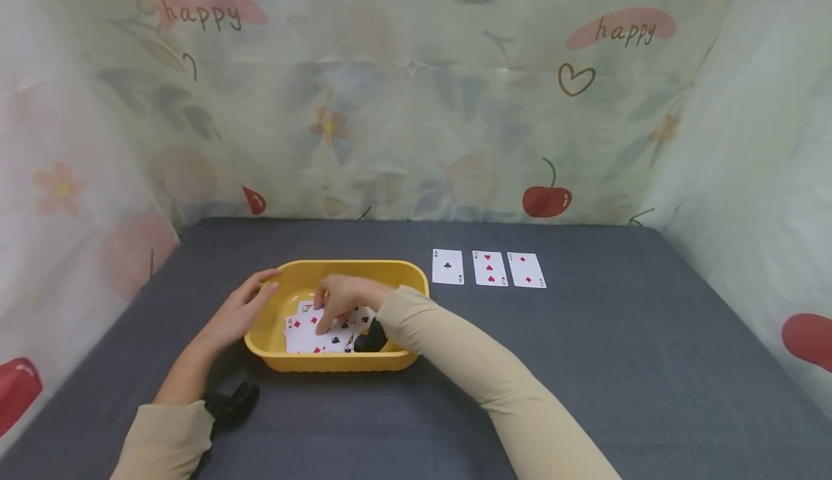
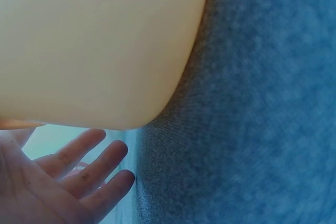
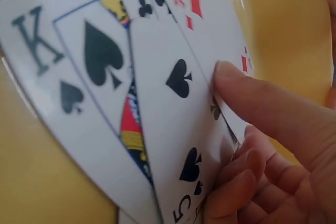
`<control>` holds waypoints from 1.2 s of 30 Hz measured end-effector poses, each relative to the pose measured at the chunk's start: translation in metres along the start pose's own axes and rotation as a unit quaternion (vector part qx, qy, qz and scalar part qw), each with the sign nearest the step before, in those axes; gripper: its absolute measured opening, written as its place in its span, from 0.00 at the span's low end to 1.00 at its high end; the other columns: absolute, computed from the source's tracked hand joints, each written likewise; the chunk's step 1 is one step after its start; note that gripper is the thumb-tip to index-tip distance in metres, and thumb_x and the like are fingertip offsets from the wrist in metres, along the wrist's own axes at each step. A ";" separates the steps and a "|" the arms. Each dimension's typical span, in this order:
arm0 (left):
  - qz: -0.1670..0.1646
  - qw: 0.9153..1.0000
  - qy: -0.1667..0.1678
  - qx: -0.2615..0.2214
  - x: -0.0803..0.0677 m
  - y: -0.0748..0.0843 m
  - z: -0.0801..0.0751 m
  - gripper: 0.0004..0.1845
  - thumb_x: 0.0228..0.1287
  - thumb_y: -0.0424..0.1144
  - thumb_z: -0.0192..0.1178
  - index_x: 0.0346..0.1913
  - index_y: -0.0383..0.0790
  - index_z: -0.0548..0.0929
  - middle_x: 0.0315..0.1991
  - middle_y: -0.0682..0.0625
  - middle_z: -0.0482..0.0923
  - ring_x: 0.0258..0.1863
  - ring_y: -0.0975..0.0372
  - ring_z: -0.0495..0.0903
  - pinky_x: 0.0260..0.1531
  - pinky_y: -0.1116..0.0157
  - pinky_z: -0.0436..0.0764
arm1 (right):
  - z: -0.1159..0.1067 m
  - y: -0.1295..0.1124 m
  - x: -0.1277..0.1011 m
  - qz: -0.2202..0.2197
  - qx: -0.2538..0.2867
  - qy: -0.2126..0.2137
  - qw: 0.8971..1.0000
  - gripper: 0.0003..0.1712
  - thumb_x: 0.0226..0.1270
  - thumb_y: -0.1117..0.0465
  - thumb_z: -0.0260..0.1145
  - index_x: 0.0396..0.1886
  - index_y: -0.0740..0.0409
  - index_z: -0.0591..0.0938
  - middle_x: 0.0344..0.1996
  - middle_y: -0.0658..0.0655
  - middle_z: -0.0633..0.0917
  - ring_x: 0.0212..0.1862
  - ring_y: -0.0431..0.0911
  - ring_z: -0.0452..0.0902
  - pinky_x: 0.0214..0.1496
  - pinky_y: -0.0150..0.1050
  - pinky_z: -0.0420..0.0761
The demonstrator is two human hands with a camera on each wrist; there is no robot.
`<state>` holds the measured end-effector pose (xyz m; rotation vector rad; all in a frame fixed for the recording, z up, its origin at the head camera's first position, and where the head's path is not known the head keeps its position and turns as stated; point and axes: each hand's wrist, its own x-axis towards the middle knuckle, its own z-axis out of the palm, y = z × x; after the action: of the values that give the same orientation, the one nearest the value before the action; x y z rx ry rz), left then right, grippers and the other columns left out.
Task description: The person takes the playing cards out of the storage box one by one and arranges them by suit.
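Observation:
A yellow plastic tub point(image 1: 354, 272) stands on the grey cloth and holds a loose heap of playing cards point(image 1: 312, 332). My right hand point(image 1: 339, 298) reaches into the tub. In the right wrist view its thumb point(image 3: 252, 95) presses on top of fanned cards while curled fingers point(image 3: 236, 187) lie beneath them: a five of spades point(image 3: 178, 124), a king of spades point(image 3: 68, 77) and an ace of diamonds point(image 3: 202, 11). My left hand point(image 1: 247, 307) rests against the tub's left wall point(image 2: 94, 45), its fingers point(image 2: 89, 169) straight and spread.
Three cards lie face up in a row right of the tub: a club card point(image 1: 448, 266), a three of hearts point(image 1: 490, 268) and a two of diamonds point(image 1: 526, 269). Grey cloth point(image 1: 617, 336) covers the table. Printed curtains point(image 1: 416, 90) close off the back and sides.

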<state>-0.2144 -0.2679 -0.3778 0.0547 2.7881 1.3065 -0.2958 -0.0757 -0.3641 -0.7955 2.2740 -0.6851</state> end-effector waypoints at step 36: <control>0.002 1.000 0.007 0.010 0.000 0.001 0.001 0.32 0.72 0.57 0.36 0.70 0.41 0.56 0.61 0.33 0.63 0.56 0.46 0.68 0.50 0.53 0.70 | -0.083 0.053 -0.091 -0.038 0.219 0.100 0.970 0.14 0.65 0.61 0.62 0.50 0.59 0.77 0.42 0.58 0.84 0.39 0.44 0.81 0.49 0.39 0.79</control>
<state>-0.2140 -0.2664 -0.3773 0.0513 2.8144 1.2839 -0.3163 0.0442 -0.3072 -0.6202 2.1491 -1.2984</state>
